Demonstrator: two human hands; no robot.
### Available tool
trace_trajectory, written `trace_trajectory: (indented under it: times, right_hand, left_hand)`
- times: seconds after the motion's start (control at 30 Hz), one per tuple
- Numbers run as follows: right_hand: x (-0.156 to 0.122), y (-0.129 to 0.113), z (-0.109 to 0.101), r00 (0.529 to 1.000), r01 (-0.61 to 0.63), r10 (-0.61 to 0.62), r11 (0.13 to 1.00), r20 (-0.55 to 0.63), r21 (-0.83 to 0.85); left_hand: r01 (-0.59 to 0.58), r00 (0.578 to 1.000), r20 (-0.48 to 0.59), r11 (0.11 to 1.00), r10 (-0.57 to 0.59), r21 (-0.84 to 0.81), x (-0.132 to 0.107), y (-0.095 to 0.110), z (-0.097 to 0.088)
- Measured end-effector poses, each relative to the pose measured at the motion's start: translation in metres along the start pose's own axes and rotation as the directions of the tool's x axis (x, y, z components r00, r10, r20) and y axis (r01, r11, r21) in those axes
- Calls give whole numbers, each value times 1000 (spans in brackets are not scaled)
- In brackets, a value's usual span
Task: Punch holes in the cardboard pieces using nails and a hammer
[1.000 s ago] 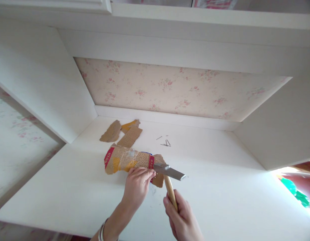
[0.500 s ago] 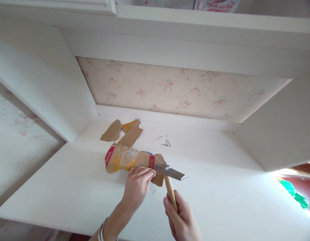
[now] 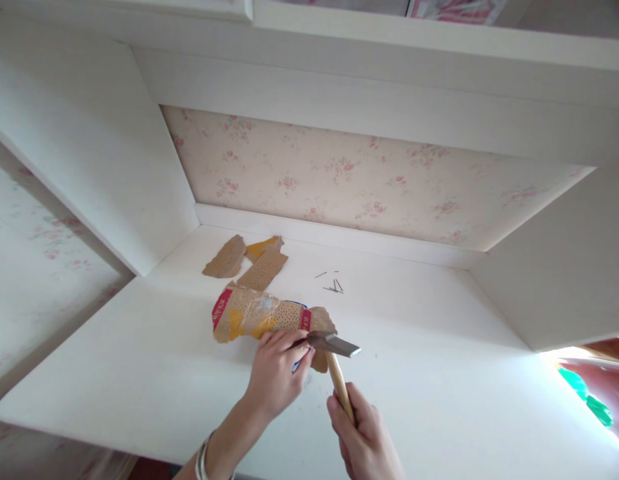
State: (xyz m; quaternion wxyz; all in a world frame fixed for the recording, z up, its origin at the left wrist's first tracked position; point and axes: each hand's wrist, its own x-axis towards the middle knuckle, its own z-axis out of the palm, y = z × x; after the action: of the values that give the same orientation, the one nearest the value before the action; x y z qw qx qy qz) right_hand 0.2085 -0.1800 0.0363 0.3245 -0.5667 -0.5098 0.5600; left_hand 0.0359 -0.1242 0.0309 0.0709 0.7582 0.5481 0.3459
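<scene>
My right hand (image 3: 362, 430) is wrapped round the wooden handle of a hammer (image 3: 341, 387). The hammer's grey metal head (image 3: 333, 343) is over the right end of a patched cardboard piece (image 3: 259, 313), close to my left fingertips. My left hand (image 3: 279, 367) lies at the near edge of that cardboard, thumb and fingers pinched together. A thin dark sliver that looks like a nail (image 3: 300, 343) shows at those fingertips, partly hidden. The cardboard has red strips, yellow patches, clear tape and rows of small holes.
Several loose nails (image 3: 334, 287) lie on the white desktop (image 3: 429, 387) behind the hammer. Torn cardboard scraps (image 3: 262, 269) rest at the back left. White side panels and an overhead shelf (image 3: 389, 43) enclose the desk. Green objects (image 3: 584, 397) show at the far right.
The hammer head has shifted slightly left and turned a little, nearer my left fingertips. My left thumb has parted somewhat from the fingers, showing a blue edge. The view has shifted slightly.
</scene>
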Motion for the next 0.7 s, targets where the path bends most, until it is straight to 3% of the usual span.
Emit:
trace_trajectory:
  times: [0.7]
  right_hand:
    - [-6, 2, -4, 999, -18, 15, 998, -40, -66]
  left_hand:
    - [40, 999, 13, 999, -40, 7, 1, -1, 0]
